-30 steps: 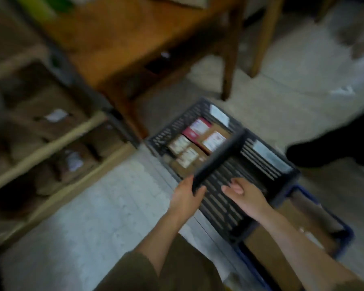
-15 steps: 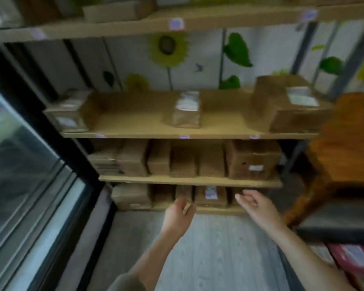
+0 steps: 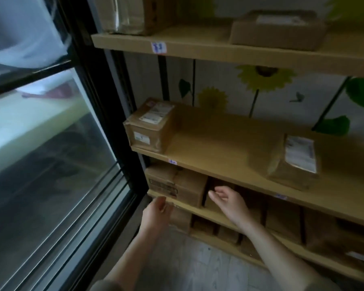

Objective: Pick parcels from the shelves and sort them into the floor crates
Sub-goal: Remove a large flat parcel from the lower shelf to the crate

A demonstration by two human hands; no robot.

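Note:
Wooden shelves (image 3: 219, 152) fill the view, stacked with brown cardboard parcels. A labelled box (image 3: 149, 127) sits at the left end of the middle shelf. A small parcel with a white label (image 3: 294, 164) lies further right on the same board. On the shelf below, a stack of flat boxes (image 3: 174, 185) stands at the left end. My left hand (image 3: 158, 215) is raised, empty with fingers apart, just below and in front of that stack. My right hand (image 3: 229, 200), also empty with its fingers spread, hovers in front of a dark box (image 3: 213, 197) beside the stack. No crate is in view.
A black-framed glass door (image 3: 57, 164) stands close on the left. The top shelf (image 3: 219, 48) carries a flat box (image 3: 275, 30) and a clear plastic-wrapped item (image 3: 124, 15). More parcels (image 3: 282, 223) line the lower shelves. Grey plank floor (image 3: 198, 265) lies below.
The view has swung from the floor crates up to the shelves and closer to their left end. Both hands let go of the dark parcel and now reach toward the lower shelf, empty.

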